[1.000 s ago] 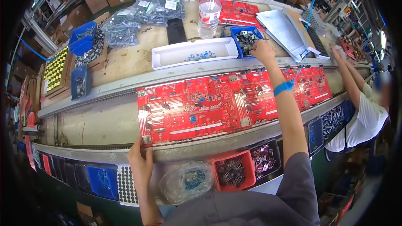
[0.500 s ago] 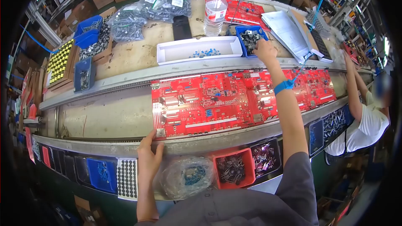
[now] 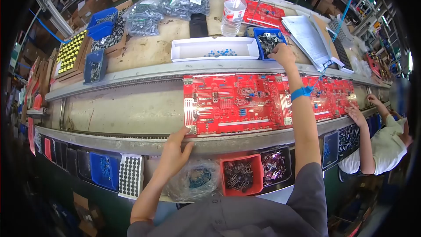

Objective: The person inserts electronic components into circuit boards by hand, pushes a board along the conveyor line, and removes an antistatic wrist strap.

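A row of red rectangular printed circuit boards (image 3: 258, 101) lies flat between two grey metal rails (image 3: 228, 144). At the row's near left corner, the left hand (image 3: 175, 151) rests its fingertips, fingers loosely extended and unclenched. Beyond the row, the right hand (image 3: 283, 56) has its fingertips in a small blue plastic bin (image 3: 269, 30) of silver-and-black components (image 3: 266, 41); whether it pinches one, I cannot tell. Also beyond the row sits a long white cardboard tray (image 3: 188, 51) holding small blue parts (image 3: 221, 53)
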Available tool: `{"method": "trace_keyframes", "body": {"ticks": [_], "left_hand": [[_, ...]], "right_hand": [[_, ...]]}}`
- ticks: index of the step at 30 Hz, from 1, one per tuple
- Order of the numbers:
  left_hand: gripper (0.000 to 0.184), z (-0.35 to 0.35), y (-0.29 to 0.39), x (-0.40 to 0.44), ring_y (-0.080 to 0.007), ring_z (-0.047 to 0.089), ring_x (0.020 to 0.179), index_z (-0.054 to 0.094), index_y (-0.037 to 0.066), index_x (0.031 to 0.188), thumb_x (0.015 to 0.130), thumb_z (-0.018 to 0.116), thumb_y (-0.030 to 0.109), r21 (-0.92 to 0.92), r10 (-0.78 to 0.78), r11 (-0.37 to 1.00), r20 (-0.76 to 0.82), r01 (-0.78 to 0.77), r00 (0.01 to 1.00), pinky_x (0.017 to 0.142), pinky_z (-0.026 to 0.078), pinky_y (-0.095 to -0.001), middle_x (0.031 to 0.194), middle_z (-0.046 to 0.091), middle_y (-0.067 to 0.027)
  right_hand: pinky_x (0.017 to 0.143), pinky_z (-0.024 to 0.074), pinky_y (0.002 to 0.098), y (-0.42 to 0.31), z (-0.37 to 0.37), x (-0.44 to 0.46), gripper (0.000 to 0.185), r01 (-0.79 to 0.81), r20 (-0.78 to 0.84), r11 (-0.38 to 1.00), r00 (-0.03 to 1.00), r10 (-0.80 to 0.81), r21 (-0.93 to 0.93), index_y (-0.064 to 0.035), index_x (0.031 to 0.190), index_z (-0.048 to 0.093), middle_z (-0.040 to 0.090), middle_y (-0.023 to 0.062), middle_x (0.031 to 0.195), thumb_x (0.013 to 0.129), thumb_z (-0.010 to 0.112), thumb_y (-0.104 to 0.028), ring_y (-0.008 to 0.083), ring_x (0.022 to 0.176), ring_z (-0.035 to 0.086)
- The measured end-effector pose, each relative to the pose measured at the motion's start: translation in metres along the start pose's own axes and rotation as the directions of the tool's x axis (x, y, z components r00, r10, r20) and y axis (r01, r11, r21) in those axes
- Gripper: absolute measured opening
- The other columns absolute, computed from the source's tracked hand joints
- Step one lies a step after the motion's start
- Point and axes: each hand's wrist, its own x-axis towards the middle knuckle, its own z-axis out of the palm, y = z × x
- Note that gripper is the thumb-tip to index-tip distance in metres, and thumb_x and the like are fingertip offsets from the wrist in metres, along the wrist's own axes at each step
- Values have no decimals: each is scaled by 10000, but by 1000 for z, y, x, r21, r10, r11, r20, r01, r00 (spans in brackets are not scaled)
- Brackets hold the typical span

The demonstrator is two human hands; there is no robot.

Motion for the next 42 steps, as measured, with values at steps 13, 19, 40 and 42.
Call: {"method": "trace_keyframes", "body": {"ticks": [13, 19, 40, 42], "left_hand": [[350, -28, 1, 25, -368, 573, 926, 571, -4, 1062, 758, 668, 140, 244, 74, 960, 253, -138, 964, 811, 462, -421, 991, 615, -200], [344, -36, 24, 55, -374, 559, 956, 571, 3, 1071, 767, 659, 137, 313, 123, 936, 147, -164, 981, 835, 456, -407, 1031, 604, -198], [230, 36, 54, 131, -302, 620, 726, 566, 17, 922, 726, 676, 65, -241, 383, 916, 285, -321, 879, 612, 464, -376, 754, 628, -150], [217, 35, 53, 134, -283, 630, 736, 580, 16, 954, 751, 649, 51, -263, 428, 895, 282, -359, 859, 621, 466, -356, 753, 629, -154]], "right_hand": [[703, 506, 361, 11, 15, 14, 162, 137, -214, 989, 969, -122, 58, -49, 809, 685, 652, 153, 728, 682, 625, -130, 264, 735, 651], [726, 495, 377, 3, -10, -17, 194, 361, -294, 887, 915, -277, 288, -16, 900, 652, 651, 180, 831, 753, 545, -83, 324, 778, 634], [643, 507, 342, -57, -35, -161, 200, 512, 160, 501, 570, -806, 698, 15, 848, 511, 630, 149, 766, 723, 667, 7, 277, 735, 655], [616, 504, 337, -60, -30, -155, 191, 518, 186, 522, 567, -803, 677, 10, 849, 523, 627, 141, 732, 728, 670, -4, 254, 693, 653]]}}
